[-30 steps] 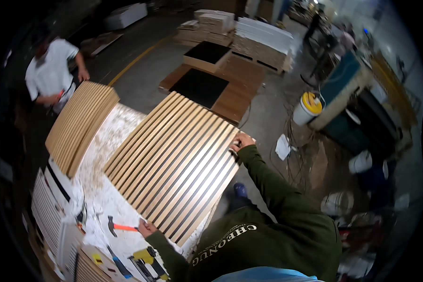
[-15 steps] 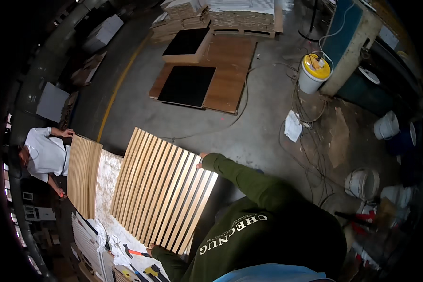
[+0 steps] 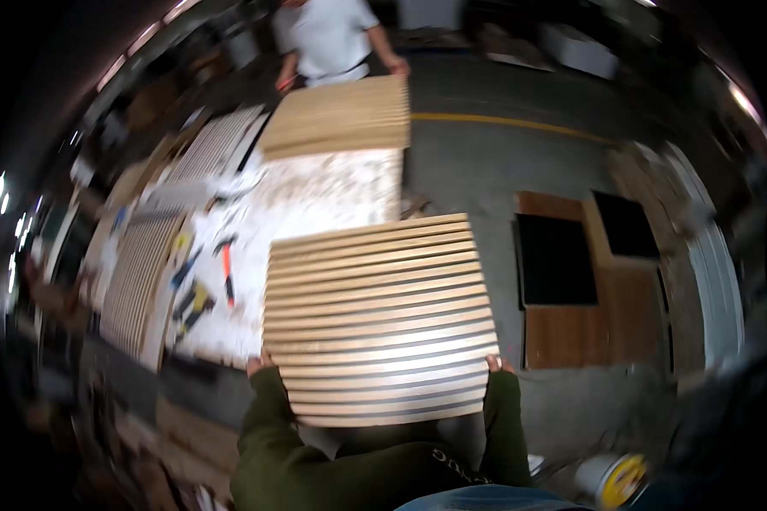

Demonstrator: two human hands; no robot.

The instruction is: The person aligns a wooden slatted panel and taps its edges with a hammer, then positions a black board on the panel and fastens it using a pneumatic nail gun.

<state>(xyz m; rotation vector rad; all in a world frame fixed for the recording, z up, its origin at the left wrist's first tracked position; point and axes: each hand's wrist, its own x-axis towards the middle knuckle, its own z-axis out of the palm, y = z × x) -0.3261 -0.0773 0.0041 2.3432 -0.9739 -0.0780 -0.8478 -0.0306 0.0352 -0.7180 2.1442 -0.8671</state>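
Note:
A slatted wood panel (image 3: 375,315), light strips with dark grooves between them, is held in front of me by its two side edges. My left hand (image 3: 262,362) grips its left edge near the bottom corner. On the opposite edge, at about the same height, my right hand (image 3: 499,364) is closed with the thumb on top. The panel's far part overlaps the near end of a white, brown-smeared worktable (image 3: 332,187). Left of the panel, a hammer (image 3: 227,271) with a red-orange handle and a yellow-black tool (image 3: 196,307) lie on that table.
Across the table a person in white (image 3: 328,38) holds another slatted panel (image 3: 337,115). More slatted panels (image 3: 141,281) lie at left. To the right, black sheets (image 3: 558,260) rest on a brown board (image 3: 562,336) on the floor. A yellow-lidded bucket (image 3: 622,481) stands at lower right.
My view has swung left toward the table, so the co-worker now appears ahead and the floor boards at right. The slatted panel stays in both hands and now lies square in front of me.

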